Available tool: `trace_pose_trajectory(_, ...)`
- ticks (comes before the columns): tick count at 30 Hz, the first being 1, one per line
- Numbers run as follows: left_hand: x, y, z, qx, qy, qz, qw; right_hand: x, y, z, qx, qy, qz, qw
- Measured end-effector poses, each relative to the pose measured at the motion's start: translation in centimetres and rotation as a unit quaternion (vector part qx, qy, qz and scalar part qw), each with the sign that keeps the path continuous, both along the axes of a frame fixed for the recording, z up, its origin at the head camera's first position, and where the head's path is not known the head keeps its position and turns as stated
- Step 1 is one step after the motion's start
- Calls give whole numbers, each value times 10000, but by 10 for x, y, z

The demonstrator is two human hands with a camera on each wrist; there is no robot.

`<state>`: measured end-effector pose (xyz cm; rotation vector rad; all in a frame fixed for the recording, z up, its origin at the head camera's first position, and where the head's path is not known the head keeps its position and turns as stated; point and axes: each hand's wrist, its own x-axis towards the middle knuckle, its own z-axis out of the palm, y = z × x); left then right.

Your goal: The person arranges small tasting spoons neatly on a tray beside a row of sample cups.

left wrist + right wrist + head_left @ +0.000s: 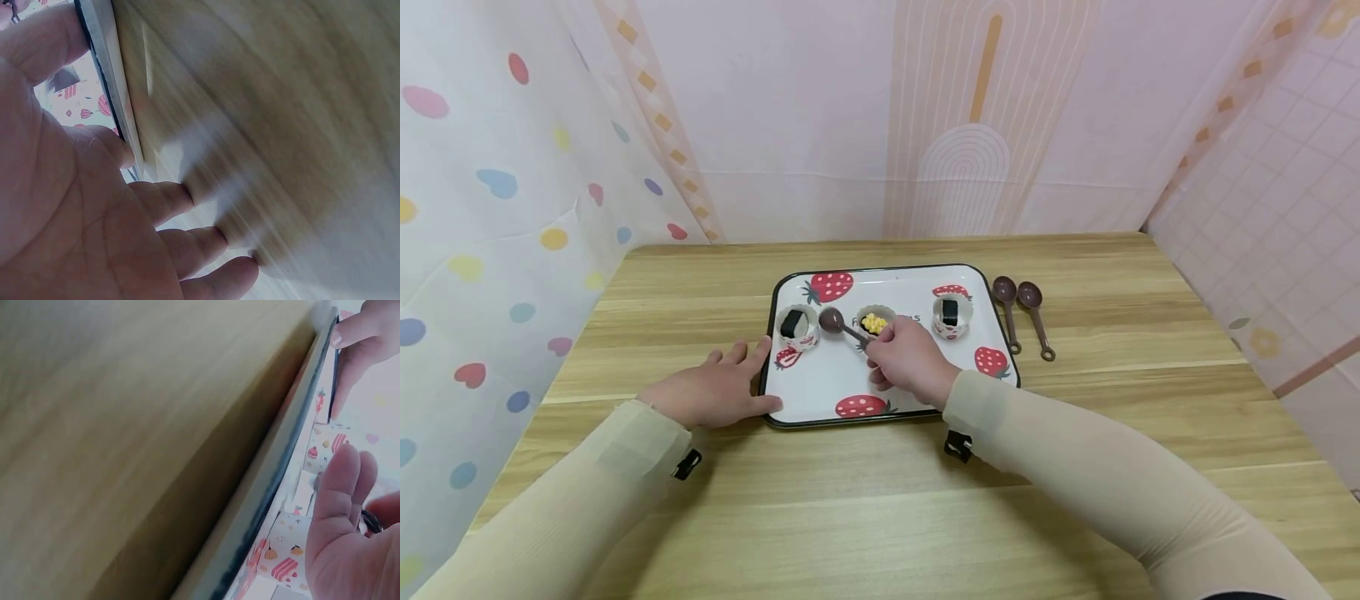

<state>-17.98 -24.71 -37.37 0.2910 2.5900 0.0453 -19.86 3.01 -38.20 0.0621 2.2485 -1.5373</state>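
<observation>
Pinching a brown spoon (837, 322) by its handle in the right hand (913, 356), over the tray (808, 390), with its bowl (831, 319) between the left cup (807, 342) and the middle cup (876, 309) of yellow pieces (873, 324); resting the left hand (712, 392), with fingers spread, at the tray's left edge

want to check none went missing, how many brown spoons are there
3: the held spoon in the right hand over the tray, then the inner spoon and outer spoon, side by side on the table just right of the tray.
</observation>
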Motion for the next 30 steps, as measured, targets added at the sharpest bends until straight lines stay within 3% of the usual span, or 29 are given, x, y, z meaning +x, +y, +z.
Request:
trace_pose_trajectory(6,0,0,0,-30,2,15,10000,4,0,-3,-202,213,-120,9995)
trace_pose_trajectory(15,-1,0,-1,-21,-5,28,10000,8,1,-7,-508,429,103,9977)
trace_pose_trajectory(26,-1,-2,-1,49,-3,-8,10000,8,-1,-6,365,523,524,9966)
trace_pose_trajectory(30,-1,-2,-1,51,1,-13,10000,7,-5,-8,1165,889,930,9848)
